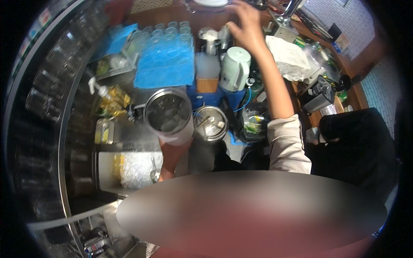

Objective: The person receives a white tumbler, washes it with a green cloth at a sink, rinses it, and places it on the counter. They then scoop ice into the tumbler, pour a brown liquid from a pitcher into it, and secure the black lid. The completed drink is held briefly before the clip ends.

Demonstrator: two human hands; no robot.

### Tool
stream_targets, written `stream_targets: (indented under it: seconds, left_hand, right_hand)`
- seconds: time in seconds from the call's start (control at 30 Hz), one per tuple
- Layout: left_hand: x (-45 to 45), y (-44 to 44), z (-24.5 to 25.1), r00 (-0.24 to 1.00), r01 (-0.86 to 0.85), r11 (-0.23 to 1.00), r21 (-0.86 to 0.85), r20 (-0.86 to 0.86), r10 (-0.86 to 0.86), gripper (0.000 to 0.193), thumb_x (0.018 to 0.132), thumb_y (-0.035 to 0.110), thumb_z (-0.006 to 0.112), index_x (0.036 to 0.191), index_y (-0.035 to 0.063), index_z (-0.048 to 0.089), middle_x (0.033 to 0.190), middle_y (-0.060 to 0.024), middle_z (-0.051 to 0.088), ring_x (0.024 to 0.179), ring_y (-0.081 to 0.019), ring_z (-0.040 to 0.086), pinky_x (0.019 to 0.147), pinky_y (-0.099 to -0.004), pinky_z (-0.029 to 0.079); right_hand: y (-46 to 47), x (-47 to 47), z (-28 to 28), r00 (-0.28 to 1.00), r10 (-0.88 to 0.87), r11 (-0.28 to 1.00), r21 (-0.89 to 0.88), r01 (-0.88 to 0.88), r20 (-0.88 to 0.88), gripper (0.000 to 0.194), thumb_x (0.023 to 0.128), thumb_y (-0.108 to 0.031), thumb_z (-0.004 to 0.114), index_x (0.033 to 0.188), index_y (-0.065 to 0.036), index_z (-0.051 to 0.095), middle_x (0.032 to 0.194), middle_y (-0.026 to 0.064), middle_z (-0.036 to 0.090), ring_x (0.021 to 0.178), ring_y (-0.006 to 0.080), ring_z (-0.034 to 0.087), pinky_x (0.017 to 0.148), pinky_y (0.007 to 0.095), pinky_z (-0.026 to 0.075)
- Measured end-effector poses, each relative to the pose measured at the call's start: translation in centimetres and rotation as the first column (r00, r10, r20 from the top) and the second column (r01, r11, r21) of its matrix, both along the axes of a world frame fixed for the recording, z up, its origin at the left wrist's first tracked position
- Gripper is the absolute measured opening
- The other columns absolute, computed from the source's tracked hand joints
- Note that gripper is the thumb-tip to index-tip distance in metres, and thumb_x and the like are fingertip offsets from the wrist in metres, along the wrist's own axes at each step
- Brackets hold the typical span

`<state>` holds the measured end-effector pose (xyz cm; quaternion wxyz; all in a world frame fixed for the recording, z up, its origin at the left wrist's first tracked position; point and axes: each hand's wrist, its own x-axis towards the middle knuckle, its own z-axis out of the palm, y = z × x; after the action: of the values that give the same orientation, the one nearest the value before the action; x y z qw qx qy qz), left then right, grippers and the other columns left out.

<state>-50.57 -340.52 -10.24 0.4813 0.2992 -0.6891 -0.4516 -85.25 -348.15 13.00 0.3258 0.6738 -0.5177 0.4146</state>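
My left hand (pixel 174 153) is wrapped around the lower side of a large cylindrical container (pixel 185 135) with a shiny rim, tilted so that its mouth faces up towards me. Inside lie dark, glossy contents (pixel 167 116), perhaps liquid with lumps of ice. Farther out, my right hand (pixel 246 25) is raised with fingers spread, holding nothing that I can see. Near its fingertips lies a round white dish or lid (pixel 211 2); whether they touch cannot be told. A pale green electric kettle (pixel 237 69) stands below that hand.
Glasses (pixel 171 32) stand behind a blue cloth (pixel 164 69). A steel keg-like vessel (pixel 211 124) sits right of the container. At left are a yellow pump bottle (pixel 114 98) and an ice bin (pixel 108 167) with a metal scoop (pixel 155 172). A white cloth (pixel 285 58) lies right of my forearm.
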Motion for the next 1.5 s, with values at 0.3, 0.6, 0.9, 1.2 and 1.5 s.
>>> stream_targets:
  seconds: [0.3, 0.6, 0.9, 1.2, 1.5]
  left_hand:
    - [-31.4, -13.7, 3.1, 0.98, 0.142, 0.988, -0.058, -0.133, -0.148, 0.088, 0.057, 0.011, 0.087, 0.126, 0.0022, 0.033, 0.113, -0.0127, 0.055, 0.1, -0.0213, 0.058, 0.085, -0.0357, 0.05]
    - [-51.3, -23.8, 4.9, 0.976, 0.145, 0.977, -0.157, -0.14, -0.167, 0.089, 0.054, 0.011, 0.085, 0.126, 0.0047, 0.032, 0.11, -0.0154, 0.057, 0.1, -0.0269, 0.06, 0.087, -0.0374, 0.049]
    - [-57.4, -27.0, 4.5, 0.934, 0.26, 0.955, -0.145, -0.212, -0.287, 0.088, 0.057, 0.012, 0.084, 0.126, 0.0035, 0.031, 0.111, -0.0186, 0.058, 0.102, -0.031, 0.059, 0.087, -0.0396, 0.048]
    - [-58.1, -27.4, 4.8, 0.961, 0.245, 0.968, -0.05, -0.115, -0.249, 0.089, 0.055, 0.018, 0.085, 0.125, -0.0016, 0.034, 0.112, -0.0205, 0.055, 0.102, -0.031, 0.058, 0.089, -0.04, 0.046]
    - [-58.3, -27.4, 4.0, 0.957, 0.261, 0.964, -0.042, -0.121, -0.264, 0.088, 0.055, 0.017, 0.086, 0.122, -0.003, 0.033, 0.112, -0.0196, 0.056, 0.101, -0.0282, 0.059, 0.089, -0.0376, 0.047]
  right_hand:
    - [-5.8, -26.3, 3.8, 0.873, -0.479, 0.867, 0.107, 0.487, -0.093, 0.098, 0.06, -0.016, 0.079, 0.143, -0.03, 0.03, 0.147, 0.0065, 0.033, 0.129, 0.0369, 0.034, 0.102, 0.0522, 0.034]
    - [-12.3, -31.6, 6.9, 0.751, -0.508, 0.827, 0.007, 0.563, -0.423, 0.107, 0.061, -0.01, 0.08, 0.148, -0.028, 0.021, 0.148, -0.0036, 0.034, 0.133, 0.0257, 0.036, 0.101, 0.064, 0.031]
    - [-12.0, -32.9, 7.1, 0.894, -0.298, 0.947, 0.01, 0.32, -0.335, 0.089, 0.051, -0.011, 0.083, 0.131, -0.015, 0.044, 0.128, 0.0088, 0.049, 0.12, 0.0273, 0.047, 0.104, 0.0459, 0.035]
    - [-11.8, -33.7, 4.6, 0.909, -0.319, 0.946, -0.149, 0.288, -0.269, 0.078, 0.055, -0.017, 0.082, 0.125, -0.013, 0.046, 0.12, 0.0085, 0.049, 0.112, 0.0293, 0.048, 0.106, 0.051, 0.03]
    - [-11.8, -33.8, 4.5, 0.896, -0.339, 0.939, -0.156, 0.305, -0.287, 0.08, 0.057, -0.015, 0.083, 0.127, -0.014, 0.045, 0.123, 0.0085, 0.048, 0.115, 0.0306, 0.047, 0.101, 0.0476, 0.034]
